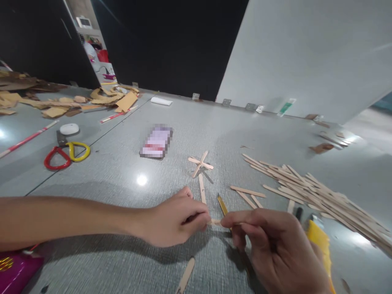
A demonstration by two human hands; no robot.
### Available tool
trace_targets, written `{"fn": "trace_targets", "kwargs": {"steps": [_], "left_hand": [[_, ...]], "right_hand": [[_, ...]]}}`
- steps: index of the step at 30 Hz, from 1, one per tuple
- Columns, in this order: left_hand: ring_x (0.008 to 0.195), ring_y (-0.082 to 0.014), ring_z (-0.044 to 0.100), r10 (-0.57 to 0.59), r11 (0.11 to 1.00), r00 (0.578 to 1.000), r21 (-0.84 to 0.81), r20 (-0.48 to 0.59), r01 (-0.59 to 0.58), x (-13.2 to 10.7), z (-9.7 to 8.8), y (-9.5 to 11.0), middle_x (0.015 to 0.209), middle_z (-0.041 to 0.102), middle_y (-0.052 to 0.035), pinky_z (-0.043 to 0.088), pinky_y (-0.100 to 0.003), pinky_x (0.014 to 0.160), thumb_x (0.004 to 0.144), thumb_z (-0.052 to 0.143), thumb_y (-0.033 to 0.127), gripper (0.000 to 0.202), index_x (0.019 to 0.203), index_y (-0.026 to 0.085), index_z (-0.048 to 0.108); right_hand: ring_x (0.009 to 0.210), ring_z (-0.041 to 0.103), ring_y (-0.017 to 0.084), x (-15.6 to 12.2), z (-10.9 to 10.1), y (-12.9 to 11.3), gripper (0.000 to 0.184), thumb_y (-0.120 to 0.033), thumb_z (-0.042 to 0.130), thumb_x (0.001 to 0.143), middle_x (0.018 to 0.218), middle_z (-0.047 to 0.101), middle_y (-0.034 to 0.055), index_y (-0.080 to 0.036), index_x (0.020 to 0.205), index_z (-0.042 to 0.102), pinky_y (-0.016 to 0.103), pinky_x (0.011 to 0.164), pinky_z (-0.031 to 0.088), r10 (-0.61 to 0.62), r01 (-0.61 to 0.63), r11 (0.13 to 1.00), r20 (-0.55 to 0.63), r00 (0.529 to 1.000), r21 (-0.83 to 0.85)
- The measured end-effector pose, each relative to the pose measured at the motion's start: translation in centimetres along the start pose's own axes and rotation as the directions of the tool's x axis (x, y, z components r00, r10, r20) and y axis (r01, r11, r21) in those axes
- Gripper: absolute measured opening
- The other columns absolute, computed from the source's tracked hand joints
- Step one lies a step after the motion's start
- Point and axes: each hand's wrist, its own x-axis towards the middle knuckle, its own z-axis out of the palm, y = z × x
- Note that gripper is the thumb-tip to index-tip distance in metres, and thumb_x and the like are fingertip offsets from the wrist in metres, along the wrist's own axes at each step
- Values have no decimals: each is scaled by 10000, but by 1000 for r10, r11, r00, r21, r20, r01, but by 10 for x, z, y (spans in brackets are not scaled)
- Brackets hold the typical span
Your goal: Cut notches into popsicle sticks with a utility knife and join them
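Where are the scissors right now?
In the head view, the scissors lie at the left on the table, close beside the small white rounded object, left of the phone.

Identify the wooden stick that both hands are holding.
It is the wooden stick bridging the gap between the left hand and the right hand; the piled sticks at the right lie on the table, outside either grip.

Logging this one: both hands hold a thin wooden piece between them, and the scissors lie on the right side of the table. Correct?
Not quite: the scissors lie on the left side of the table, as the head view shows. The left hand and right hand do hold the thin wooden piece.
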Motion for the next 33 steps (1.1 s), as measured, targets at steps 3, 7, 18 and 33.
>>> {"fn": "trace_targets", "kwargs": {"steps": [3,7,18,33], "left_hand": [[675,-146,297,28,999,1000,19,-6,-28,1,1,-1,654,335,64,329,-367,887,1104,340,279,385,728,197,334],[625,-132,251,46,999,999,29,-11,-46,1,3,-3,622,303,78,320,-368,849,1091,359,260,377,721,196,324],[543,-120,199,101,957,993,265,68,-116,1,3,4,580,322,83,328,-375,823,1030,406,193,332,709,207,322],[531,-133,365,187,865,980,462,68,-198,0,8,-2,645,568,25,384,-367,839,1069,401,171,339,741,203,482]], "right_hand": [[481,712,126,-1,0,1,124,-253,546,1088,648,734,-64,-297,1022,641,214,497,572,-19,18,998,-33,999,-52],[493,726,141,-7,4,8,147,-247,533,1092,637,739,-39,-268,1020,659,226,524,611,40,-39,999,13,999,-26],[623,731,136,-15,2,5,161,-186,499,1100,804,740,13,-261,1005,605,213,582,590,-253,254,967,124,959,14],[515,545,101,-8,-1,13,302,-203,490,1121,663,597,-40,-225,835,587,208,498,447,-197,172,980,330,923,103]]}}
